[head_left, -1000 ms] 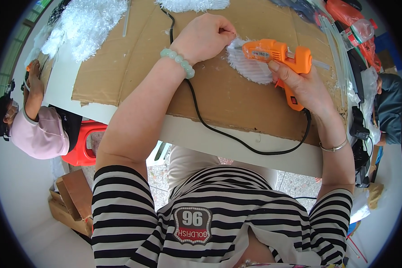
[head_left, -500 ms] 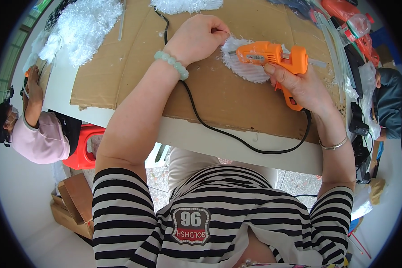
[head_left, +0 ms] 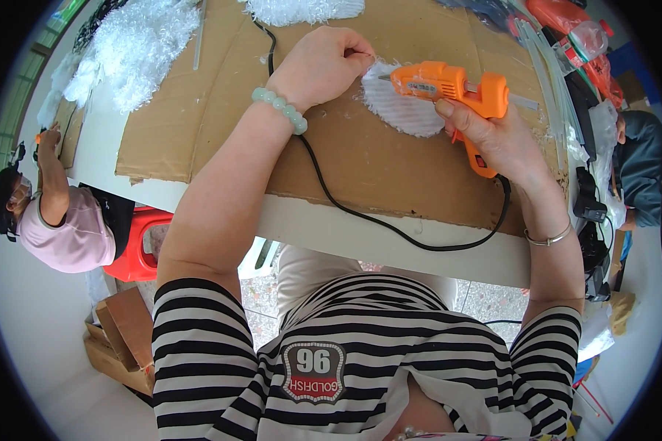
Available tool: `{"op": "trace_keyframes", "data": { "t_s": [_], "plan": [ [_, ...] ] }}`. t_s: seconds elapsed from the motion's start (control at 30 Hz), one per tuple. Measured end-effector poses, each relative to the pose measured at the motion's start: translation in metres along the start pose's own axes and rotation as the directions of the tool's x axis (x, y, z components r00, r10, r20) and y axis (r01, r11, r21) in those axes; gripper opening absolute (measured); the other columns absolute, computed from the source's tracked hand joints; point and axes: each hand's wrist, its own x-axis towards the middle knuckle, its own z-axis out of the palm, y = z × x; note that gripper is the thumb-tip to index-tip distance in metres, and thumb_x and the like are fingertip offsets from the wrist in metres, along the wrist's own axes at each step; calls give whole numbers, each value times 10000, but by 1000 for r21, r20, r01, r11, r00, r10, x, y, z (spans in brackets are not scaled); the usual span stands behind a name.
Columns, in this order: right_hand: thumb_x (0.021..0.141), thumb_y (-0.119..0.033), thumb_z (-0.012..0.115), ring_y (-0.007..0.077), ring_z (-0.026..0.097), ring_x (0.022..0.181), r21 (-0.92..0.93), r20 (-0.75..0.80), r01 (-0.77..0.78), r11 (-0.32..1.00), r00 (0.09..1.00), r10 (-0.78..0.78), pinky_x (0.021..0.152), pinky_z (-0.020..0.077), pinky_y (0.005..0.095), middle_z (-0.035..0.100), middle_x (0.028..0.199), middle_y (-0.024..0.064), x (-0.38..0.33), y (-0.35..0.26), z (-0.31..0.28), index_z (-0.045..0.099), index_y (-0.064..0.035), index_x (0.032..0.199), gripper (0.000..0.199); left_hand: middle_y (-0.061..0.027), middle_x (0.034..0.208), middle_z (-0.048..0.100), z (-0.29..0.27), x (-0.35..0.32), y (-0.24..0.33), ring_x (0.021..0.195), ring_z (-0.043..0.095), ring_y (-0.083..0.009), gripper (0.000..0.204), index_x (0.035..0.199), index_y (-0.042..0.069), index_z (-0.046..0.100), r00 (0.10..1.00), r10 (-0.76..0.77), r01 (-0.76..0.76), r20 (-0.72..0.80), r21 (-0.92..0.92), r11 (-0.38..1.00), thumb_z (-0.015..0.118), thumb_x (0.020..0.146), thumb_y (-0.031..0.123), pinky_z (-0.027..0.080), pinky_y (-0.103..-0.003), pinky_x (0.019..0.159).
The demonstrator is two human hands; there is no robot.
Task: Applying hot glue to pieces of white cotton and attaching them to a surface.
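Observation:
My right hand [head_left: 489, 140] is wrapped round an orange hot glue gun [head_left: 438, 79], its glue stick [head_left: 524, 101] showing at the back. The nozzle points left, over the upper part of a white ribbed, rounded piece [head_left: 408, 110] with a fringed edge, which lies on the cardboard. My left hand [head_left: 329, 65] is closed in a pinch at that piece's upper left edge, where wisps of white fringe [head_left: 377, 68] show beside the fingertips. What exactly lies between the fingertips is mostly hidden.
Brown cardboard [head_left: 221, 110] covers the white table [head_left: 390, 242]. The gun's black cable [head_left: 316, 173] loops across it. White shredded fringe [head_left: 140, 51] is heaped at the far left, clear glue sticks [head_left: 541, 66] lie at the right. One person [head_left: 66, 228] works at left, another [head_left: 643, 169] at right.
The glue gun has shifted slightly up and tilted, its nozzle now a little higher over the white piece. My left hand stays in nearly the same place. The person at left has moved an arm.

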Motion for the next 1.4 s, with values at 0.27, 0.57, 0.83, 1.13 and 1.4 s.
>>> {"op": "trace_keyframes", "data": {
  "t_s": [0.27, 0.57, 0.83, 1.13, 1.4],
  "plan": [
    [852, -309, 661, 88, 514, 678, -62, -23, -76, 995, 997, 75, 614, 418, 234, 554, 729, -3, -5, -9, 4, 603, -30, 911, 291, -120, 734, 656, 1, 0, -3, 659, 603, -217, 187, 885, 5, 665, 997, 48, -49, -53, -17, 999, 579, 799, 147, 487, -320, 654],
    [851, -329, 651, 88, 510, 655, -96, 25, -77, 992, 997, 80, 605, 412, 236, 554, 709, 2, -9, -5, -2, 607, -24, 905, 313, -117, 719, 649, 1, 1, -6, 655, 598, -215, 187, 876, 6, 665, 998, 43, -44, -49, -20, 999, 592, 790, 156, 484, -321, 647],
    [827, -321, 677, 92, 510, 649, -136, 23, -122, 983, 992, 127, 596, 414, 243, 548, 699, 3, -15, -10, -10, 605, -26, 934, 322, -105, 716, 645, 2, 0, -7, 659, 595, -216, 180, 857, 1, 661, 997, 47, -50, -69, -43, 998, 600, 782, 153, 480, -319, 651],
    [863, -344, 639, 118, 534, 648, 50, 117, 36, 998, 992, -41, 602, 444, 260, 553, 704, 23, -12, -3, -28, 592, -26, 960, 336, -83, 762, 666, -6, -3, 0, 663, 590, -158, 183, 900, -5, 666, 995, 75, -80, -65, -87, 993, 565, 810, 118, 476, -288, 646],
    [857, -379, 621, 112, 534, 612, 202, -1, 36, 979, 999, -37, 550, 423, 257, 558, 653, 22, -8, 7, -26, 622, -58, 913, 326, -73, 762, 666, -20, -8, -8, 646, 595, -223, 151, 890, 54, 681, 960, 179, -124, -214, 246, 961, 576, 802, 119, 481, -321, 631]
  ]
}}
